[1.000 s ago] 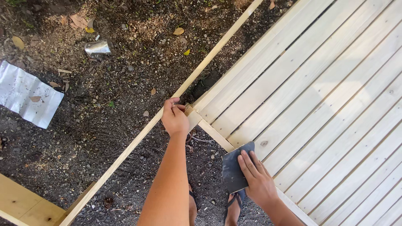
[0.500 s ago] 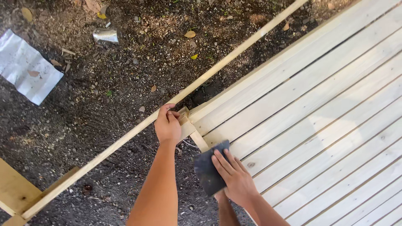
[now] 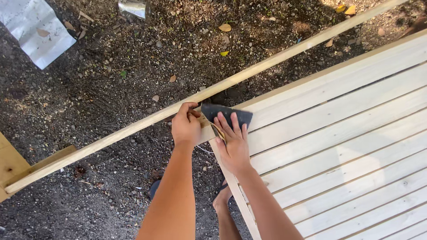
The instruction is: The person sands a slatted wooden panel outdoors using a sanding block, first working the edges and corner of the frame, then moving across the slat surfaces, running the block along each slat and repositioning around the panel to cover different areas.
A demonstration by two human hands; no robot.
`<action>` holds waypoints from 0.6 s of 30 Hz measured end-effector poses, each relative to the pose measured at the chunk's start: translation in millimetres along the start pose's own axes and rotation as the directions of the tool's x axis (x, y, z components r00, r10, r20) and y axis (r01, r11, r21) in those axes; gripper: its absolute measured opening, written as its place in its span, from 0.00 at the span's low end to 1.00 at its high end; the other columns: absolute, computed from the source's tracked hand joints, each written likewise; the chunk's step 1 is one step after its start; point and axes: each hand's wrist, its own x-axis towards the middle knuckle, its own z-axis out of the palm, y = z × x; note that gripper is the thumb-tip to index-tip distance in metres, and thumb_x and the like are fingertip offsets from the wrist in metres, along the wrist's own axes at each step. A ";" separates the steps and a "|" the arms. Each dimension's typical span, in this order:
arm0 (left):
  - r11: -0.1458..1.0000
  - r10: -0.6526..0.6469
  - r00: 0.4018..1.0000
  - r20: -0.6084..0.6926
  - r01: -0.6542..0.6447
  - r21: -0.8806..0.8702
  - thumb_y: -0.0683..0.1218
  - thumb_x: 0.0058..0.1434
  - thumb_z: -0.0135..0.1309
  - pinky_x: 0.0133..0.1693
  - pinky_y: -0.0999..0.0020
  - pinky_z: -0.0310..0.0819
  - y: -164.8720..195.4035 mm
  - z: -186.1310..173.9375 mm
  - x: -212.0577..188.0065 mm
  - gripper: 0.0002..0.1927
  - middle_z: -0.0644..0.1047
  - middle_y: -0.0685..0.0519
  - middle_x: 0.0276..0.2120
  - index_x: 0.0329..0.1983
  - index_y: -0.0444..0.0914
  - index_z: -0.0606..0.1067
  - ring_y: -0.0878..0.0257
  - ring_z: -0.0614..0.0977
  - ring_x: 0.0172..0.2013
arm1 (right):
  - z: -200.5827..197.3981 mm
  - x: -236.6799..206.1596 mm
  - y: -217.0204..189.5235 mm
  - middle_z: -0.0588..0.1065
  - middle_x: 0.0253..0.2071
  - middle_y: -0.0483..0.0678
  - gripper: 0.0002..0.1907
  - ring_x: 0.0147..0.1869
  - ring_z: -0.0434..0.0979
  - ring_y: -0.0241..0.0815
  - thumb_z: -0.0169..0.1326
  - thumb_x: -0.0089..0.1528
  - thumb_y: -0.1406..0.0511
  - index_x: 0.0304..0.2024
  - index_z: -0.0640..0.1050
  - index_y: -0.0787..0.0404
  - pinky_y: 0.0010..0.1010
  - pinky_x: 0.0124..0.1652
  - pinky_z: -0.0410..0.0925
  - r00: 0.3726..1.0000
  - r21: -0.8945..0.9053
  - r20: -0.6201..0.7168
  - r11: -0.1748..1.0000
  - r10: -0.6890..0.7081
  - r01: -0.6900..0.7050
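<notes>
left hand: curled round the corner where the long thin batten meets the slatted panel, fingers closed on the wood, thumb side up.
right hand: flat, fingers spread and pressed down on a dark sandpaper sheet; holding it by palm pressure, not a pinch.
sandpaper sheet: lies on the panel's top-left corner, just beside the left hand, one flap folded under the fingers (tan backing shows at the edge).
handling, sheet: looks thin, floppy, light; gritty face prob. grips wood well. Best held flat under spread fingers or folded for stiffness; would tear or crease if dragged over a sharp edge.
handling, batten: long, slim, pale wood; likely springy over its length, so steady it close to the joint, as the left hand does.
panel: pale planks w/ narrow gaps between, runs off frame right and bottom; stiff, heavy by the look. No worktop; it sits over bare ground.
ground: dark soil w/ gravel, dry leaves, uneven.
around: crumpled white sheet top left, small shiny wrapper at top, timber offcut at left edge, all well apart from the hands. Person's foot in a sandal below the panel corner.
light: strong sun, hard shadows.
</notes>
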 end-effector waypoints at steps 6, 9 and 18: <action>0.998 0.038 0.999 -0.029 -0.036 0.058 0.39 0.62 0.42 0.46 0.59 0.77 -0.6 -2.6 3.8 0.18 0.84 0.54 0.35 0.49 0.47 0.78 0.55 0.85 0.40 | 14.5 5.5 -0.6 0.58 0.77 0.37 0.26 0.83 0.43 0.58 0.38 0.70 0.56 0.70 0.69 0.47 0.68 0.71 0.35 0.999 -0.038 0.038 0.999 0.025 -0.024; 0.998 0.000 1.000 0.003 0.000 0.070 0.39 0.61 0.42 0.49 0.59 0.75 0.6 -2.9 4.0 0.18 0.84 0.56 0.36 0.48 0.48 0.77 0.56 0.85 0.41 | 2.9 4.8 -11.7 0.58 0.78 0.36 0.25 0.84 0.42 0.59 0.37 0.71 0.56 0.69 0.69 0.46 0.68 0.71 0.35 0.999 -0.024 0.021 0.999 0.044 -0.043; 0.941 -0.031 0.993 -0.113 0.067 0.332 0.42 0.58 0.48 0.62 0.25 0.47 -0.6 2.1 7.3 0.25 0.75 0.56 0.52 0.58 0.56 0.73 0.51 0.76 0.55 | 12.6 9.9 -3.7 0.57 0.78 0.34 0.25 0.84 0.40 0.58 0.35 0.71 0.55 0.69 0.69 0.44 0.67 0.72 0.33 0.998 -0.078 0.057 0.997 0.031 -0.027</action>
